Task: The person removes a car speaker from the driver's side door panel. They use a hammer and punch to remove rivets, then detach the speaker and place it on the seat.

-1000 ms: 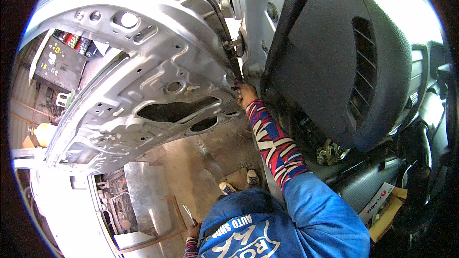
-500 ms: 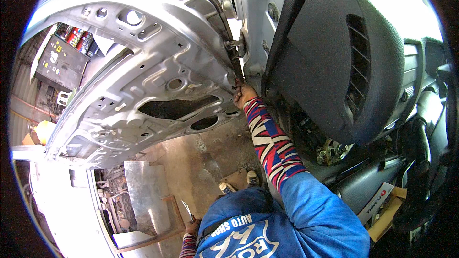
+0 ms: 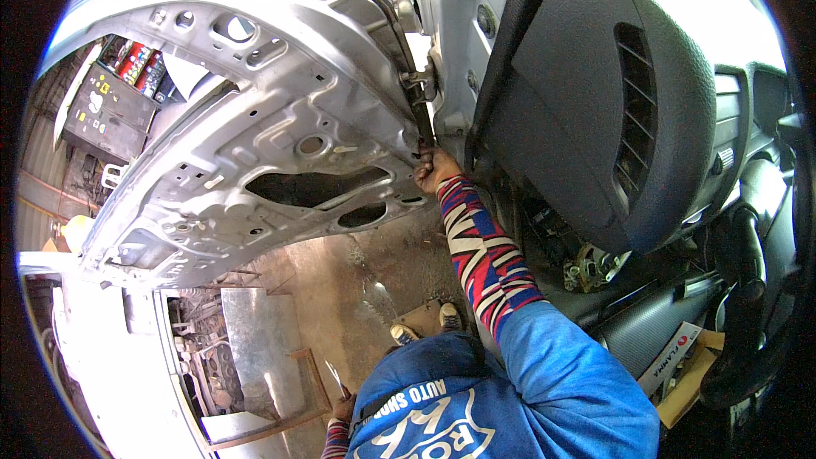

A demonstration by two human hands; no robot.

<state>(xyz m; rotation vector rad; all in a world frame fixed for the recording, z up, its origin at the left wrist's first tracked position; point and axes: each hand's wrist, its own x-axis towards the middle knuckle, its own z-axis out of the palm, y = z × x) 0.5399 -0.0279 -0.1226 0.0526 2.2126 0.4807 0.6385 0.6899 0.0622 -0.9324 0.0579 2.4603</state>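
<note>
My right arm, in a patterned sleeve, reaches forward to the hinge-side edge of a bare silver car door [image 3: 280,119]. There my right hand [image 3: 436,170] is closed, its fingers curled at the gap below a door hinge [image 3: 417,85]; what they grip, if anything, is hidden. Low beside my body, my left hand [image 3: 342,409] is closed around a slim, shiny metal tool [image 3: 333,374]. Its pronged end points up and away, too small to name the kind. The door stands swung out, with large cut-outs in its inner panel.
On the right are the black dashboard [image 3: 578,110] with its side vent, a steering wheel [image 3: 748,263] and an opened cardboard box [image 3: 690,374]. A white vehicle [image 3: 102,357] stands at the lower left, near a metal sheet [image 3: 255,348]. A dark board [image 3: 110,115] is beyond the door.
The door's outer end sits slightly higher in the picture. My right hand stays at the hinge-side edge, and my left hand still has the metal tool, barely shifted.
</note>
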